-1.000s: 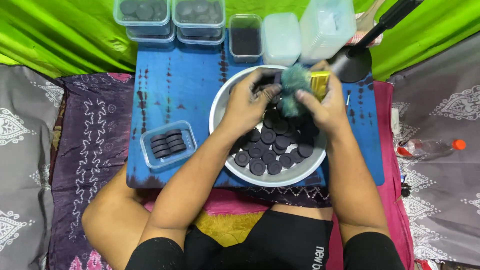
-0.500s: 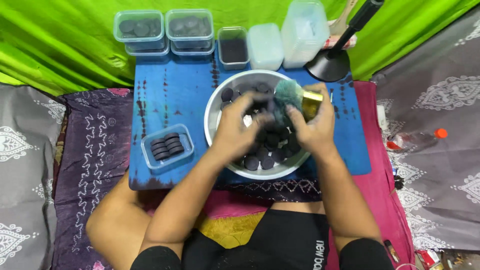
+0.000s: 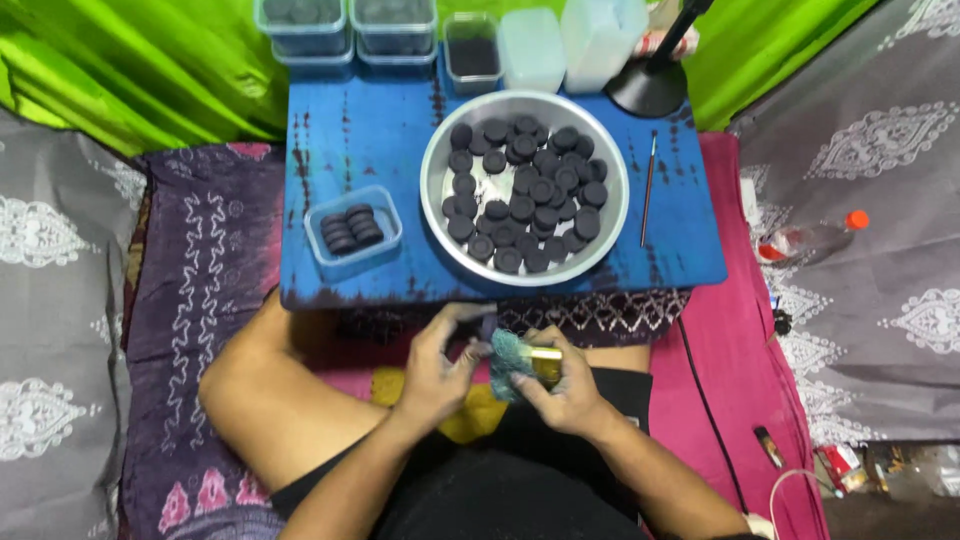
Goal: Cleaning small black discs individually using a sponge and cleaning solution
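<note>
Both my hands are low over my lap, in front of the blue table (image 3: pixel 370 130). My right hand (image 3: pixel 565 390) grips a teal and yellow scrub sponge (image 3: pixel 512 362). My left hand (image 3: pixel 438 365) pinches a small dark disc (image 3: pixel 487 326) at its fingertips, right against the sponge. On the table a round metal bowl (image 3: pixel 432 205) holds several black discs (image 3: pixel 525 195). A small clear plastic tub (image 3: pixel 385 215) to its left holds a few stacked black discs (image 3: pixel 350 230).
Clear lidded containers (image 3: pixel 300 20) and white tubs (image 3: pixel 530 45) line the table's far edge, beside a black lamp base (image 3: pixel 650 92). A thin brush (image 3: pixel 648 185) lies right of the bowl. A plastic bottle (image 3: pixel 810 240) lies on the cloth at right, with green fabric behind.
Both hands have left the bowl and come down towards my lap with the sponge and a disc. The bowl's discs are now in full view.
</note>
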